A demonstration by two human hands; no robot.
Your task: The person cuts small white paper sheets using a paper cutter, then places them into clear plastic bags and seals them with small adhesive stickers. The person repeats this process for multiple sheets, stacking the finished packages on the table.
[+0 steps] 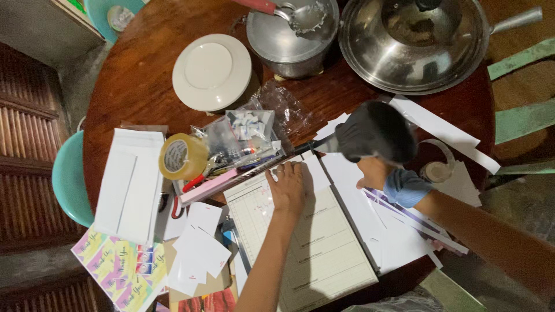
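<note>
My left hand (287, 188) lies flat, fingers together, on the ruled page of an open ledger book (324, 248) at the near side of a round wooden table (133, 81). My right hand (372, 172), with a blue band at the wrist, grips a bulky black tool (377, 134) just above the book's top right corner. The tool's thin tip points left toward the book's upper edge. White sheets (399, 242) lie under my right forearm.
Left of the book are a roll of tan tape (182, 155), red-handled scissors (186, 185), a pink ruler (209, 186), clear bags of small items (245, 130), white envelopes (130, 185), white cards (199, 254) and colourful cards (118, 268). A white plate (212, 71), steel pot (292, 40) and lidded wok (413, 43) stand at the back.
</note>
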